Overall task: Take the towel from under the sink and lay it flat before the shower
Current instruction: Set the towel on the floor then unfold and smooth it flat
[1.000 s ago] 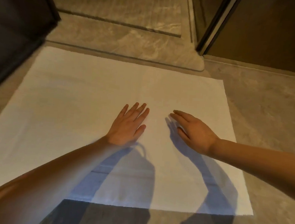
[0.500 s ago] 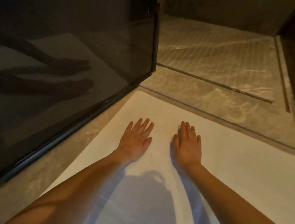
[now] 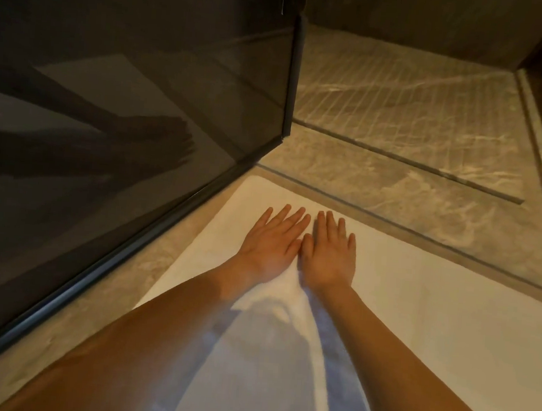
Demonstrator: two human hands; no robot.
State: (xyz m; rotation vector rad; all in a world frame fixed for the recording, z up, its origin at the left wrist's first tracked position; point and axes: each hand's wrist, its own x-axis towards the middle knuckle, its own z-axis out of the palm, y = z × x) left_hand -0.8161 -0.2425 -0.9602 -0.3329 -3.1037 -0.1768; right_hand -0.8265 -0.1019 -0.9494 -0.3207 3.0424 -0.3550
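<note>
Towel: we see the white towel (image 3: 416, 314) spread flat on the stone floor (image 3: 161, 261), under both of our hands, and it reaches on to the right of them and down toward us.
Left hand: our left hand (image 3: 271, 242) lies palm down on the towel, fingers stretched and a little apart; the grip is fully open and has hold of nothing.
Right hand: our right hand (image 3: 330, 254) lies flat just beside the left one, thumbs almost touching; here also the grip is open, only pressing on the cloth.
Fold: a small wrinkle (image 3: 284, 290) rises in the towel between the two wrists (it is soft and not sharp).
Towel corner: the far left corner of the towel is just beyond the left fingertips.
Shower sill: the sill (image 3: 394, 189) runs just ahead of the fingertips, along the far edge of the towel, with the ribbed shower floor (image 3: 401, 102) behind it.
Glass panel: the dark glass panel (image 3: 108, 111) stands to the left of the left hand, apart from the towel by a strip of floor; it reflects our arms.
Shadow: a bluish shadow (image 3: 266, 367) falls on the towel between our forearms.
</note>
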